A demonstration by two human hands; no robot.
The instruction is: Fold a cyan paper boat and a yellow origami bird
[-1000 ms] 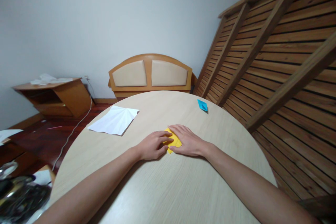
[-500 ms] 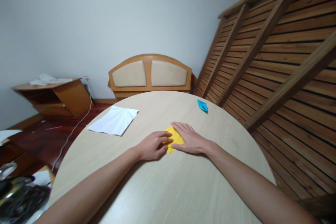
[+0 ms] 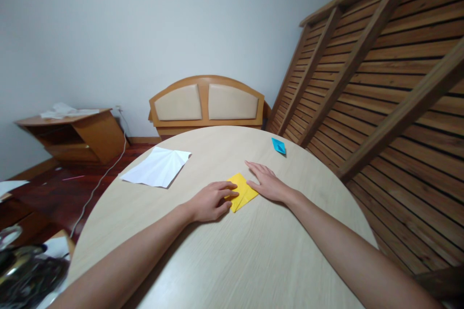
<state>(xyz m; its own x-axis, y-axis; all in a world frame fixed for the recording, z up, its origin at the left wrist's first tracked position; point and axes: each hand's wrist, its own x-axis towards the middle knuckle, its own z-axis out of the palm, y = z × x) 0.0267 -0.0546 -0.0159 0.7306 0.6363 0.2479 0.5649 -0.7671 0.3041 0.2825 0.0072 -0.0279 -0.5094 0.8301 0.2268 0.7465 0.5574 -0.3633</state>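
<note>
A folded yellow paper [image 3: 243, 192] lies flat on the round table, with a slanting fold line across it. My left hand [image 3: 213, 200] rests on its left side, fingers spread and pressing the paper down. At the paper's right edge is my right hand [image 3: 268, 183], open with the fingers stretched out and the thumb apart. The part of the paper under my left fingers is hidden.
A creased white sheet [image 3: 156, 168] lies on the left of the light wooden table [image 3: 224, 260]. Toward the back right sits a small blue folded paper [image 3: 279, 146]. A slatted wooden frame [image 3: 384, 106] leans along the right side.
My right hand has slid right and slightly away from me, off most of the yellow paper, so more of it shows. My left hand has stayed in place.
</note>
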